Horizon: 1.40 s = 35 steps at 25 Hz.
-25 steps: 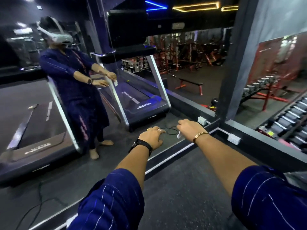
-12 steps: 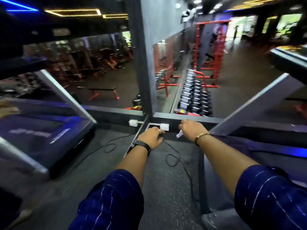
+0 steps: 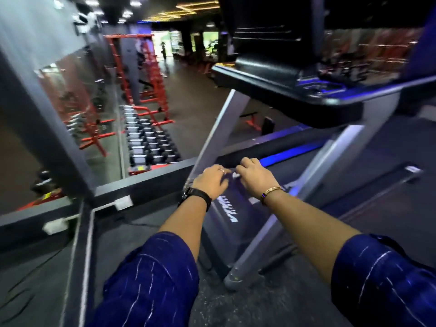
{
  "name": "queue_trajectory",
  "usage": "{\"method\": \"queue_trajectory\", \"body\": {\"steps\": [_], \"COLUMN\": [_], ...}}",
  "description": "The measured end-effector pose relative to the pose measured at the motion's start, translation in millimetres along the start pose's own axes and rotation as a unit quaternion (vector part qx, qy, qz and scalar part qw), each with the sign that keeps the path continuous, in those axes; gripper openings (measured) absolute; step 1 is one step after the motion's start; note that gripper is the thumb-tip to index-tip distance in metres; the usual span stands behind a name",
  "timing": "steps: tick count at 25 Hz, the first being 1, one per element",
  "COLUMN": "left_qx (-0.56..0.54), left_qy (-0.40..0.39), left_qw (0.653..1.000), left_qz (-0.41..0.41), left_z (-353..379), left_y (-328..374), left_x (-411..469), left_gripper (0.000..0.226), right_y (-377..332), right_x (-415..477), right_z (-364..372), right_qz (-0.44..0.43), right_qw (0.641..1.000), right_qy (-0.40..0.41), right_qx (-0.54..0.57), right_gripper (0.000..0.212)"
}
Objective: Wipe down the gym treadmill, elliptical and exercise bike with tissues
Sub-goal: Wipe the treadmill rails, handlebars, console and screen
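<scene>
A treadmill fills the right half of the view: black console (image 3: 283,90) up high, grey slanted uprights (image 3: 219,128), dark motor hood (image 3: 236,215) with white lettering low in the middle. Both my arms reach forward over the hood. My right hand (image 3: 253,178) has curled fingers and pinches a small white tissue (image 3: 236,175), mostly hidden by the fingers. My left hand (image 3: 211,182), with a ring and a black watch, hangs close beside it with loosely curled fingers; the blur hides whether it touches the tissue.
A mirrored wall (image 3: 70,102) with a dark pillar stands at left. White wall sockets (image 3: 122,202) sit low on it. Red racks (image 3: 141,74) and rows of dumbbells (image 3: 151,142) lie beyond. Dark rubber floor (image 3: 141,232) lies under my arms.
My view has swung right, from the mirror and wall sockets to the treadmill. Both hands stayed out in front, close together, the right one still pinching the tissue.
</scene>
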<state>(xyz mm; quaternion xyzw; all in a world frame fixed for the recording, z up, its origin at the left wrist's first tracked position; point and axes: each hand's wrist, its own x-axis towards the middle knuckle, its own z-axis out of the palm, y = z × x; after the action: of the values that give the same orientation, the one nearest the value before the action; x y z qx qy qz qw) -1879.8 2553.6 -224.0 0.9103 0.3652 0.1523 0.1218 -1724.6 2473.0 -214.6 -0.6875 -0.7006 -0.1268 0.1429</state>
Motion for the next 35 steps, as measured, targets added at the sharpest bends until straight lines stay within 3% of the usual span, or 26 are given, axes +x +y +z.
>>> {"method": "queue_trajectory", "body": {"steps": [7, 11, 18, 21, 24, 28, 31, 33, 35], "left_qx": [-0.031, -0.035, -0.042, -0.065, -0.077, -0.105, -0.137, -0.132, -0.127], "left_qy": [0.061, 0.066, 0.069, 0.097, 0.137, 0.176, 0.192, 0.197, 0.213], "left_qw": [0.984, 0.971, 0.964, 0.963, 0.96, 0.955, 0.952, 0.95, 0.943], "left_qz": [0.165, 0.229, 0.253, 0.243, 0.232, 0.214, 0.196, 0.201, 0.22], "left_z": [6.9, 3.2, 5.3, 13.2, 12.5, 7.0, 12.0, 21.3, 28.4], "left_y": [108.1, 143.9, 174.2, 182.3, 193.0, 210.2, 224.8, 231.2, 233.4], "left_x": [53.3, 80.4, 129.4, 153.4, 183.4, 221.9, 250.0, 264.7, 276.6], "left_gripper": [0.041, 0.041, 0.044, 0.047, 0.053, 0.055, 0.046, 0.05, 0.061], "right_y": [81.5, 109.8, 148.8, 170.3, 201.2, 227.5, 245.0, 263.8, 284.2], "right_x": [-64.9, -79.8, -67.6, -53.0, -26.8, 8.6, 31.9, 34.4, 25.9], "right_z": [-51.2, -76.5, -93.9, -90.4, -92.4, -102.4, -103.5, -83.8, -68.7], "right_qz": [0.164, 0.244, 0.273, 0.27, 0.31, 0.298, 0.21, 0.121, 0.098], "right_qw": [0.976, 0.947, 0.922, 0.918, 0.89, 0.874, 0.912, 0.954, 0.964], "right_qy": [0.14, 0.206, 0.267, 0.284, 0.327, 0.369, 0.333, 0.275, 0.245], "right_qx": [0.031, 0.04, 0.057, 0.059, 0.069, 0.107, 0.114, -0.005, -0.036], "right_gripper": [0.036, 0.035, 0.036, 0.053, 0.061, 0.064, 0.05, 0.043, 0.051]}}
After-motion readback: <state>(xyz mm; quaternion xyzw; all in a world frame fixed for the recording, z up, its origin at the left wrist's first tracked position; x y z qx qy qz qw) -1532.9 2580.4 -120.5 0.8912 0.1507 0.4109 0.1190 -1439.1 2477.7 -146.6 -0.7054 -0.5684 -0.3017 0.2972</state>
